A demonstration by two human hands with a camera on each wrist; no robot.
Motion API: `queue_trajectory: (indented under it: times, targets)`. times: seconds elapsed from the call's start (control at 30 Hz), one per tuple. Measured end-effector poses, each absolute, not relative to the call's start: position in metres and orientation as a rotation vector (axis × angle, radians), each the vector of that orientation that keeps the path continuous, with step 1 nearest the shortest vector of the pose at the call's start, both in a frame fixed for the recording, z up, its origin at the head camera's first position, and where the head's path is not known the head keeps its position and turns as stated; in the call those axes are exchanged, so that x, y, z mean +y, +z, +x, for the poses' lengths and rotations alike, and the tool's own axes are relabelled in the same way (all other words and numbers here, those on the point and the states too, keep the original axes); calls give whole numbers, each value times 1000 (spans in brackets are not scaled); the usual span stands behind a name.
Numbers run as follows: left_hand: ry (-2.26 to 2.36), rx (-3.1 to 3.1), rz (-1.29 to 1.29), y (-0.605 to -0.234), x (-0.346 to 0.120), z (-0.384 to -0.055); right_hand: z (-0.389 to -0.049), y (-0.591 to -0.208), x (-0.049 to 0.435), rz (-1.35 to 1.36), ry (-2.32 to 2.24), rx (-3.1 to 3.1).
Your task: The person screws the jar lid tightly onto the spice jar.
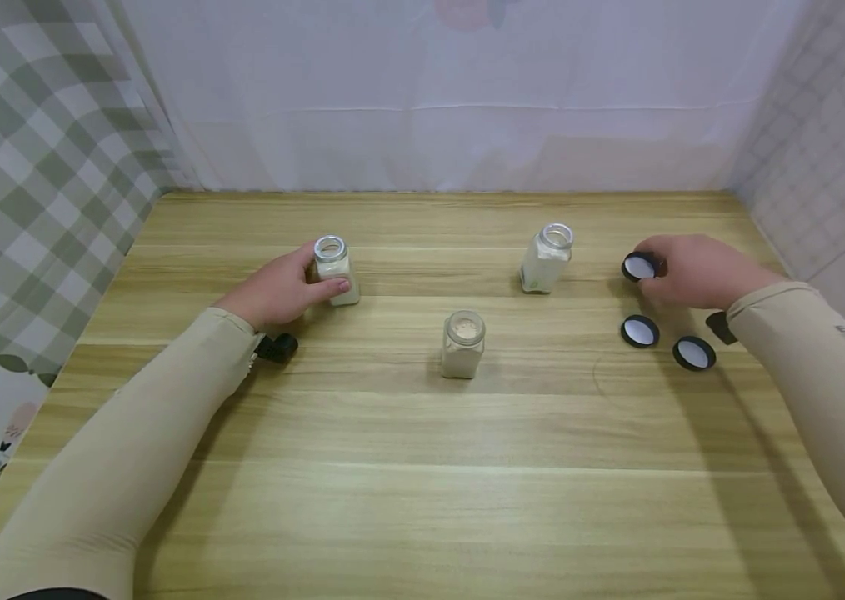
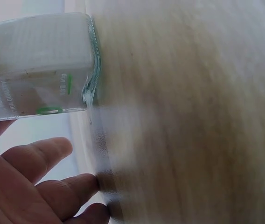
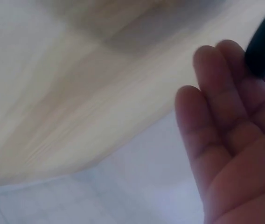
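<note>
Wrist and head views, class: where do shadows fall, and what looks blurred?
Head view: long shadows on the table beside both sleeves; left wrist view: table blurred, held jar sharper; right wrist view: soft throughout, including the dark lid.

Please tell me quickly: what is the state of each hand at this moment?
Left hand: holding a lidless glass jar between thumb and fingers.
Right hand: pinching a black lid.
</note>
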State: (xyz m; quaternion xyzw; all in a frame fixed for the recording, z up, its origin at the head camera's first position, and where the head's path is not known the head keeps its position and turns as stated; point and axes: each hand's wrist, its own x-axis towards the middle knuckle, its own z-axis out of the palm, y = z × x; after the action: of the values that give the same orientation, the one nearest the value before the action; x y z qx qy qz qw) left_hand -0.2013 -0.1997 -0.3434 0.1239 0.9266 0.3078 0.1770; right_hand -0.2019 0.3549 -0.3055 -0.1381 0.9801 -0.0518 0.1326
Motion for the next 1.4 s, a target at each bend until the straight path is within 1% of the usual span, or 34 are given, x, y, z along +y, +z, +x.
queue_trajectory:
  times: [0.43,0.87,1.07,1.4]
  targets:
    - [891,2606,340,-345,-199,-203,-202,-283,341,-273,-409,2901]
    - [904,2585,336,-343,-198,-203,-203,-268,317,-260,-639,3027]
    - [916,2582,334,-343,-199,-203,-199,-258,295,-282,-746,3010]
    - [907,2581,329,-342,-200,-201,-193,-253,260,-435,-894,3000]
